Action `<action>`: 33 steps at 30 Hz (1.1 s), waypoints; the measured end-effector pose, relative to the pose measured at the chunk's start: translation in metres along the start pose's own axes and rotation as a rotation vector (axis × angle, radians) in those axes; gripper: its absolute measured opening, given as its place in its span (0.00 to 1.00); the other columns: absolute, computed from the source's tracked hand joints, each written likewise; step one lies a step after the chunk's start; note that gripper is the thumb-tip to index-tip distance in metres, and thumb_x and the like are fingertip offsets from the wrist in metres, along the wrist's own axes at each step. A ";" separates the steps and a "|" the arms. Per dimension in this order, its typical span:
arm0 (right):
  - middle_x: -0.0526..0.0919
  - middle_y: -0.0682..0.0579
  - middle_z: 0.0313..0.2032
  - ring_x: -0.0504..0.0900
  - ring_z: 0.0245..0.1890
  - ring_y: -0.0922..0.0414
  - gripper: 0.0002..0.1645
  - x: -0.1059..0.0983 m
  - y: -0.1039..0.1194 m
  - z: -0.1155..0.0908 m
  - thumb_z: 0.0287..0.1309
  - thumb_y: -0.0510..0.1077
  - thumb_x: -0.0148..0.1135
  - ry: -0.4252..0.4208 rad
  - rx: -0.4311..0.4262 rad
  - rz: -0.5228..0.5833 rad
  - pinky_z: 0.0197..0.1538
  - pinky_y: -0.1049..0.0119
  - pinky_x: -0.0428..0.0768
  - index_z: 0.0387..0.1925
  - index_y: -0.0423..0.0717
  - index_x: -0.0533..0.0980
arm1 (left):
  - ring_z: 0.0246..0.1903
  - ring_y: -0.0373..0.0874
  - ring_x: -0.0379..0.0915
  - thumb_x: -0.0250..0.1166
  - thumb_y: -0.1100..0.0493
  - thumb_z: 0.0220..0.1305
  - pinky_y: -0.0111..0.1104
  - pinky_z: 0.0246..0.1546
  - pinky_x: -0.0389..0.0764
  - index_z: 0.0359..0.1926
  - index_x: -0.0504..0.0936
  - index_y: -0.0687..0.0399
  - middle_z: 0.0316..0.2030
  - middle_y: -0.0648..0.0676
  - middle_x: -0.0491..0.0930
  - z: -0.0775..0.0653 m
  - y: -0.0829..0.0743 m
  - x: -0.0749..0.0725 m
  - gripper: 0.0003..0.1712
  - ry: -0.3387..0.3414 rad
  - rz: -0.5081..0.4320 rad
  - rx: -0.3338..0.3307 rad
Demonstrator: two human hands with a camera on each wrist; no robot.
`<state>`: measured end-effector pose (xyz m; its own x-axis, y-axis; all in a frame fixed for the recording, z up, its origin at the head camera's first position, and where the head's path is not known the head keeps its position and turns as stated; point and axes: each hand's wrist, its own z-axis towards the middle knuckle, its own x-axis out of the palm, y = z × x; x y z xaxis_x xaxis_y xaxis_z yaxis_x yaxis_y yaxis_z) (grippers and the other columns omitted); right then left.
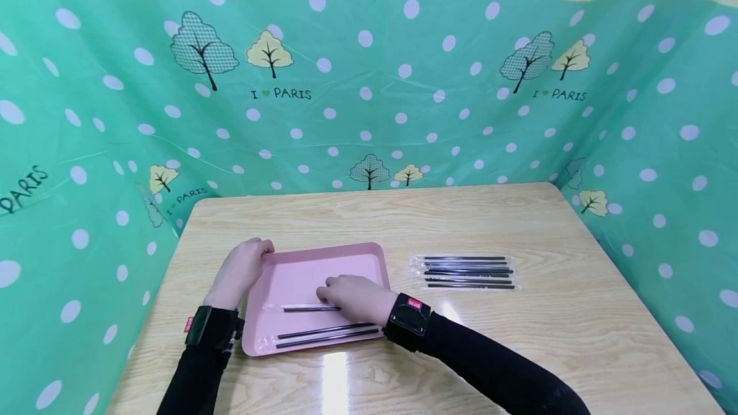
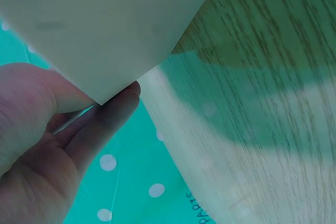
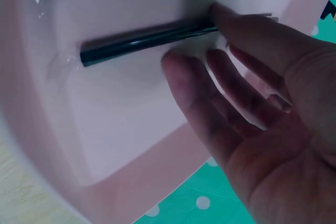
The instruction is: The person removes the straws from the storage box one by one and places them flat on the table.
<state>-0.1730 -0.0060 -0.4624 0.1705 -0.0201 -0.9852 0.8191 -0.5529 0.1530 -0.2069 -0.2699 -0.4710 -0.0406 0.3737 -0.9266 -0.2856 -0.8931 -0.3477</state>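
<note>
My left hand (image 1: 242, 268) grips the back left corner of a pink tray (image 1: 323, 260); in the left wrist view its thumb and fingers meet at the edge of the pale tray wall (image 2: 110, 35). My right hand (image 1: 360, 296) reaches low into the tray over a thin black straw (image 1: 302, 309) in a clear wrapper. In the right wrist view the thumb tip is right at this straw (image 3: 142, 40), while the index fingertip (image 3: 176, 64) stands apart on its other side. Two more wrapped black straws (image 1: 323, 331) lie along the tray's front side.
Several wrapped black straws (image 1: 469, 272) lie side by side on the wooden table (image 1: 553, 312), right of the tray. A green dotted curtain (image 1: 369, 114) hangs behind the table and along both sides.
</note>
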 end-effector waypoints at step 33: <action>0.82 0.58 0.34 0.77 0.32 0.66 0.15 -0.010 -0.003 -0.006 0.68 0.32 0.61 0.011 -0.004 -0.001 0.37 0.75 0.78 0.47 0.53 0.84 | 0.36 0.58 0.82 0.65 0.77 0.64 0.50 0.41 0.85 0.40 0.86 0.66 0.32 0.61 0.82 -0.001 -0.003 -0.003 0.08 0.000 0.004 -0.006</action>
<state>-0.1739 0.0008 -0.4522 0.1756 -0.0107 -0.9844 0.8213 -0.5498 0.1525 -0.2047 -0.2689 -0.4676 -0.0413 0.3699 -0.9281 -0.2792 -0.8962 -0.3448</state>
